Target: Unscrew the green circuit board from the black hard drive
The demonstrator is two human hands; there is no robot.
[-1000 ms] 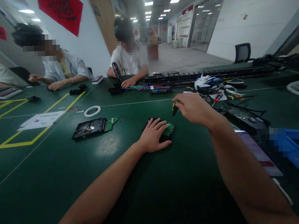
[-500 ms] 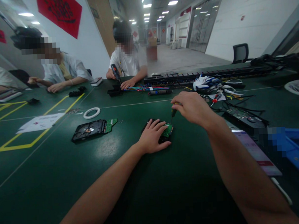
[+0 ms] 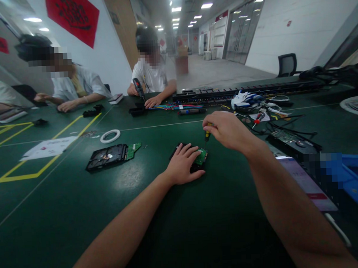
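My left hand (image 3: 184, 164) lies with its fingers spread over a black hard drive (image 3: 202, 167), covering most of it. A green circuit board (image 3: 201, 156) shows at the drive's right end, past my fingertips. My right hand (image 3: 224, 129) is closed round a small screwdriver (image 3: 207, 135) with a yellow and dark handle. The screwdriver points down, its thin tip at the far right edge of the board; whether it sits in a screw is too small to tell. To the left lies a second hard drive (image 3: 107, 157) with a green board (image 3: 133, 150) sticking out.
A white ring (image 3: 110, 136) and a paper sheet (image 3: 49, 147) lie at left. On the right are gloves (image 3: 245, 98), a red screwdriver (image 3: 258, 120), another hard drive (image 3: 296, 140), a phone (image 3: 307, 181) and a blue crate (image 3: 354, 177). Across the table a co-worker (image 3: 153, 78) holds a power screwdriver (image 3: 138, 88).
My right hand has shifted slightly on the screwdriver, and more of the yellow handle shows. My left hand stays on the hard drive.
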